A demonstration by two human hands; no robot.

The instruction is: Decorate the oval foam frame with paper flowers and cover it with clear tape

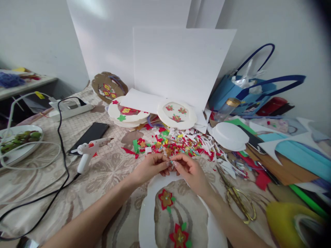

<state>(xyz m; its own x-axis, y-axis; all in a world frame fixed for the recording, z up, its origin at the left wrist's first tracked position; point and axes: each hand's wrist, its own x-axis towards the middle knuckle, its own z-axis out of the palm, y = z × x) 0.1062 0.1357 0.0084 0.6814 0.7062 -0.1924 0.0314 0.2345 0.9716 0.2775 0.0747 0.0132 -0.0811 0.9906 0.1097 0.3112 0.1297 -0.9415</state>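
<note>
My left hand (155, 167) and my right hand (187, 169) meet at the fingertips, pinching something tiny that I cannot make out. Both are just above the top edge of a white scalloped frame (147, 206) lying on the patterned tablecloth. Inside the frame is a see-through sheet bearing a red and brown paper flower (166, 199) with green leaves. A second such flower (179, 236) sits lower down. Right beyond my fingers spreads a heap of colored paper scraps (178, 144).
A white hot glue gun (86, 153) and a black phone (89, 137) lie to the left, with cables around. Gold scissors (238, 198) and yellow tape (287, 220) are right. Finished-looking flower frames (177, 113) stand behind, near a blue bag (230, 89).
</note>
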